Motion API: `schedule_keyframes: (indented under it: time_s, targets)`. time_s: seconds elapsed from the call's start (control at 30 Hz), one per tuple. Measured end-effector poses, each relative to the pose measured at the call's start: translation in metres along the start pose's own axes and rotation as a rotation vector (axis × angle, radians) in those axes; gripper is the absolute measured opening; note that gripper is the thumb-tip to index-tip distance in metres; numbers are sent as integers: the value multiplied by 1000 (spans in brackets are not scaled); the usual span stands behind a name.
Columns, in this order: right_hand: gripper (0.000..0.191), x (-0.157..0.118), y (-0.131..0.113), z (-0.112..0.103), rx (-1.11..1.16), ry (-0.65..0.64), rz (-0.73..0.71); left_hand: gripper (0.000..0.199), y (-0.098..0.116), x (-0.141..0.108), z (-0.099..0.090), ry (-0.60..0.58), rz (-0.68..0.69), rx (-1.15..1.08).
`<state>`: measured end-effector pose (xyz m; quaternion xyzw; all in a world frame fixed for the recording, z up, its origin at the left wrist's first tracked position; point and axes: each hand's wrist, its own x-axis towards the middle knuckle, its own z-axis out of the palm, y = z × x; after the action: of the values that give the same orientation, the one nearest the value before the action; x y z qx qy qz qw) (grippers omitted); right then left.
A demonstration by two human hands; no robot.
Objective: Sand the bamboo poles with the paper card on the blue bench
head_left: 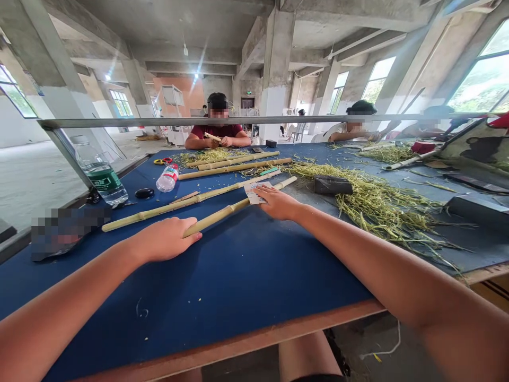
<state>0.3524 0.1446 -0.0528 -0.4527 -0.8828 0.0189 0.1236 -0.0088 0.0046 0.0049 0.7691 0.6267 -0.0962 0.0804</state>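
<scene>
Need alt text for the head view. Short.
A person's left hand grips the near end of a bamboo pole over a blue table; the right hand lies on a printed sheet against it. More poles lie beyond, with pale-green shavings to the right.

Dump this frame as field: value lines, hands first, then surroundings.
left hand: grips near end of a bamboo pole
right hand: over a pale sheet on that pole
surface: blue tabletop
beyond pole: second pole
left side: green-labelled bottle, small bottle
right side: dark block, shavings
across table: seated person
</scene>
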Motion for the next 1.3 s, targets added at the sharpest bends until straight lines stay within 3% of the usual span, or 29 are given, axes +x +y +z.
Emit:
schedule_keyframes:
  time_s: [0.33,1.0,1.3]
  targets:
    - [74,0,-2,1,-18,-5,7,44,-1,-1,1,25,21,2]
    - [75,0,-2,3,-22,-7,1,48,2,-3,-1,4,11,33]
    - [66,-1,0,5,-15,24,7,47,-3,1,4,29,19,5]
